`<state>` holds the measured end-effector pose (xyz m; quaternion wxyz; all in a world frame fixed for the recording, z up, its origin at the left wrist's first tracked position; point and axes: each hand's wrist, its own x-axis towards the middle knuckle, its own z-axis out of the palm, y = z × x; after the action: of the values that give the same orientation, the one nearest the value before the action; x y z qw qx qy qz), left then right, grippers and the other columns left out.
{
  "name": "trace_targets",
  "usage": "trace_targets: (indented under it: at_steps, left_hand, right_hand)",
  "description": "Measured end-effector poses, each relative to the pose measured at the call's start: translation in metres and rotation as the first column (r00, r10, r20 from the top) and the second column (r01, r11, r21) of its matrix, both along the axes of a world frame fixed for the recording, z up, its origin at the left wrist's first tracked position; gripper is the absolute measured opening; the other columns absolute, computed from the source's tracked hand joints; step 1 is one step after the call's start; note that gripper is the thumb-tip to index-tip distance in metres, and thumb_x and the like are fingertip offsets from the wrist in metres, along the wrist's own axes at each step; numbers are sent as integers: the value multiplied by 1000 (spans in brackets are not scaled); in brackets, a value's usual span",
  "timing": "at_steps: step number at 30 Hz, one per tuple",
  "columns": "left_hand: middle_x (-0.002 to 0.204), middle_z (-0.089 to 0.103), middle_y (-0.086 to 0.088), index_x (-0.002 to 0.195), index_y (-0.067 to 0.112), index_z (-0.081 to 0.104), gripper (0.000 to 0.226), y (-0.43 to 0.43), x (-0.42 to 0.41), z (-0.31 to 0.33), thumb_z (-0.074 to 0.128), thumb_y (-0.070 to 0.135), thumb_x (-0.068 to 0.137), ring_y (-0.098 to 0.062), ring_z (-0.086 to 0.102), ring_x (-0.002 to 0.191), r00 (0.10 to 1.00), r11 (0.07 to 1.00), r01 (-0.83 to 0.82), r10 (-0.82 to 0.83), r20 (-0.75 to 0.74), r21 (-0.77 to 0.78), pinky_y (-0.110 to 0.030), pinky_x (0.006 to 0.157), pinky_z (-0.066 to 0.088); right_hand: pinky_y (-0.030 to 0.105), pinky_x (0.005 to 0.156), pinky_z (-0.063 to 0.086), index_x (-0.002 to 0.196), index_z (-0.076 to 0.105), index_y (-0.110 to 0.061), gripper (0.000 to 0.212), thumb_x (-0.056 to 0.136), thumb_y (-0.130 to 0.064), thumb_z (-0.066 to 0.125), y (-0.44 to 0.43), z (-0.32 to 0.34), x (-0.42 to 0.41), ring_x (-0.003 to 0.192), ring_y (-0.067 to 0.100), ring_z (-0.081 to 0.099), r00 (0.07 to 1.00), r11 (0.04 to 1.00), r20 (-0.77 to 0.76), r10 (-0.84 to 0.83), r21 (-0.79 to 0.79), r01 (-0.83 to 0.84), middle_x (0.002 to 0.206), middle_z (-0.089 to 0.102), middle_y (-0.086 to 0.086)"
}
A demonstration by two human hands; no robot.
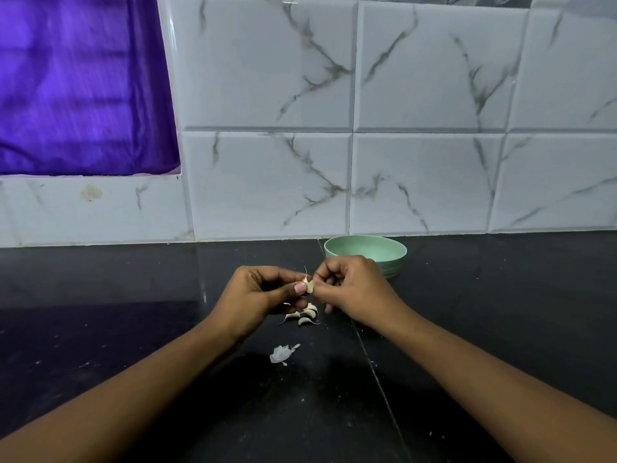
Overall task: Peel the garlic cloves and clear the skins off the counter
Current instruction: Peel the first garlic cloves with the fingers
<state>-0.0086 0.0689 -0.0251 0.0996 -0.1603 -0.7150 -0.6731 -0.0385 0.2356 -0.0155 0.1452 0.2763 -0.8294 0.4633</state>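
A small pale garlic clove with a thin tail of skin sticking up is held above the black counter. My left hand pinches it between thumb and fingers from the left. My right hand pinches its right side with curled fingertips. Directly beneath the hands lie a few unpeeled cloves in a little cluster on the counter. A crumpled piece of white garlic skin lies nearer to me, just in front of the cluster.
A pale green bowl stands on the counter behind my right hand, close to the white marbled tile wall. A purple curtain fills a window recess at upper left. Small skin crumbs dot the counter.
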Motion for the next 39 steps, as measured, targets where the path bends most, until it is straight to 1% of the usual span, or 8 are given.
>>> trace_targets:
  at_steps: [4, 8, 12, 21, 26, 31, 35, 39]
  left_hand:
    - [80, 73, -15, 91, 5, 73, 15, 0, 1, 1, 67, 4, 77, -16, 69, 68, 1000, 1000, -2, 2, 10, -6, -23, 63, 57]
    - [76, 73, -12, 90, 7, 73, 13, 1, 2, 1, 65, 1, 81, -15, 69, 66, 999, 1000, 3, -3, 35, 9, -21, 58, 53]
    - [71, 71, -8, 87, 7, 73, 12, -1, 2, 2, 65, 1, 82, -13, 68, 63, 999, 999, -16, 15, 40, 30, -20, 55, 52]
    - [69, 71, -9, 82, 10, 72, 8, 1, 1, 2, 69, 3, 79, -15, 70, 62, 999, 999, -43, 42, 31, 20, -22, 57, 56]
    - [67, 71, -10, 81, 4, 70, 6, 1, 0, 1, 69, 0, 78, -14, 70, 60, 999, 999, -43, 43, 33, 21, -19, 53, 53]
    - [77, 74, -8, 84, 9, 71, 10, -2, -2, 2, 66, 0, 81, -13, 71, 69, 997, 995, -59, 55, 58, 82, -21, 58, 56]
    - [80, 75, -6, 87, 10, 71, 11, -5, -4, 2, 65, 5, 80, -14, 71, 70, 996, 988, -54, 42, 81, 142, -25, 63, 57]
    - [78, 74, -4, 88, 9, 70, 11, -6, -3, 2, 63, 5, 81, -13, 71, 68, 996, 989, -41, 30, 79, 141, -25, 62, 57]
  right_hand:
    - [21, 47, 48, 71, 61, -7, 13, 82, -9, 67, -1, 1, 3, 42, 10, 54, 949, 972, 272, 159, -209, -104, 55, 58, 3]
    - [24, 47, 52, 76, 60, -4, 13, 89, -5, 59, -1, 2, 5, 43, 9, 51, 870, 939, 421, 255, -324, -118, 56, 57, 4]
    - [25, 48, 54, 77, 63, -7, 14, 90, -9, 58, 3, 5, 4, 51, 13, 59, 823, 916, 467, 323, -372, -149, 64, 62, 7]
    - [23, 49, 53, 78, 63, -8, 9, 86, -10, 65, 3, 1, 0, 52, 12, 62, 845, 930, 445, 298, -334, -153, 62, 64, 5]
    - [19, 43, 47, 76, 61, -7, 12, 88, -6, 64, -1, -1, 1, 44, 8, 57, 917, 966, 347, 197, -226, -122, 58, 61, 5]
    - [23, 46, 51, 72, 60, -10, 15, 87, -9, 66, 3, -1, -5, 44, 6, 55, 972, 998, 233, 37, -49, -26, 57, 60, 1]
    - [20, 46, 49, 74, 63, -12, 12, 81, -11, 73, 8, 4, -2, 50, 5, 57, 959, 988, 259, 117, 67, -138, 55, 59, -6]
    - [20, 48, 51, 85, 69, -18, 7, 83, -13, 72, 5, 4, 7, 58, 7, 60, 941, 924, 263, 215, 258, -283, 65, 61, -8]
